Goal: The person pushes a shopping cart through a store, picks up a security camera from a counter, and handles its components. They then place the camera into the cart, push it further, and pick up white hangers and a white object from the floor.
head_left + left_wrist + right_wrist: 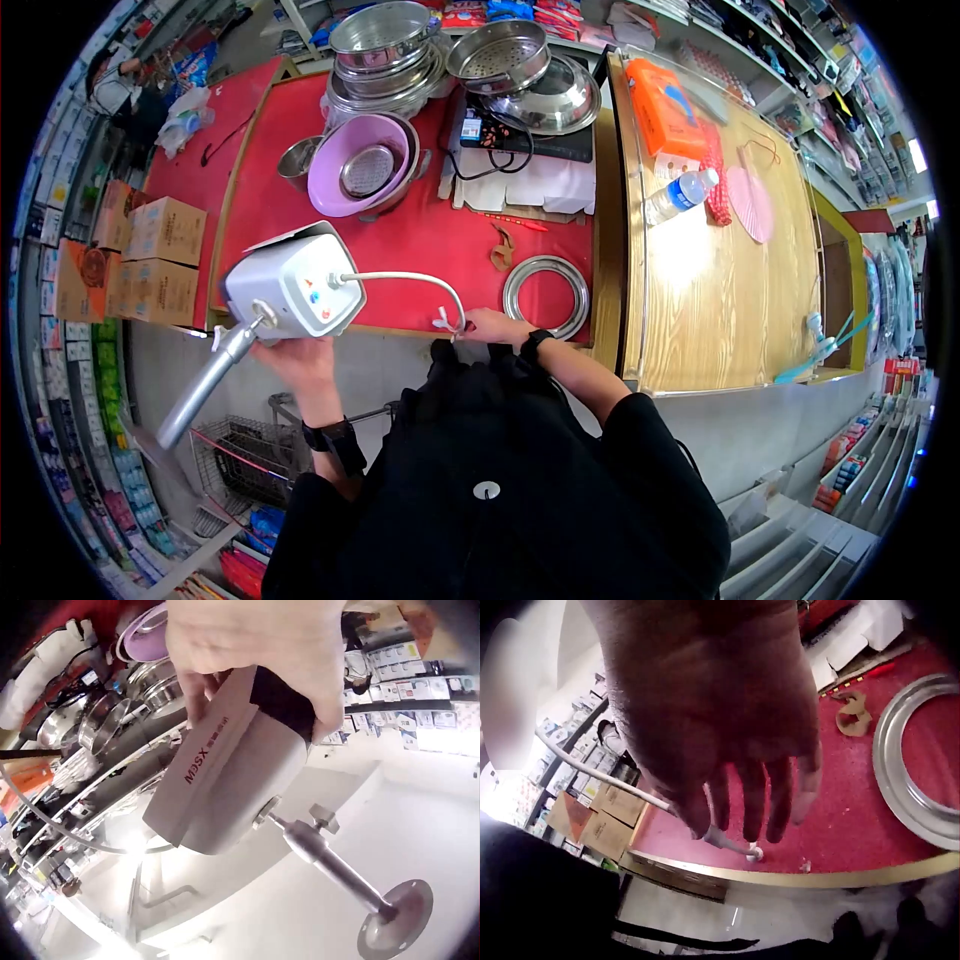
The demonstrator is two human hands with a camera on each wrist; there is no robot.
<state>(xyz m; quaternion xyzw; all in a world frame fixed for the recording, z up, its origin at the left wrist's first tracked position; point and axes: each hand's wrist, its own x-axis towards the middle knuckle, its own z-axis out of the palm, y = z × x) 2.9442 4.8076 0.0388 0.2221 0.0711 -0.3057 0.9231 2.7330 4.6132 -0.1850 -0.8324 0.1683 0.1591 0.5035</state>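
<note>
My left hand [300,375] grips a white security camera [300,285] from beneath, in front of the red table. In the left wrist view the fingers and thumb spread across the camera's dark front end, and red lettering runs along its hood. A silver mounting bracket [337,874] with a round base plate sticks out from the camera body. From the rear panel a pale cable [410,277] arcs over to my right hand [497,327]. That hand pinches the cable near its connector end [724,840], close over the table edge.
A metal ring [512,300] lies right of the cable on the red table [400,250]. Behind are a purple basin [325,180], stacked steel pots [385,60] and a black flat appliance [570,145]. A wooden table [720,310] with a water bottle [675,200] stands right; cartons [165,230] are left.
</note>
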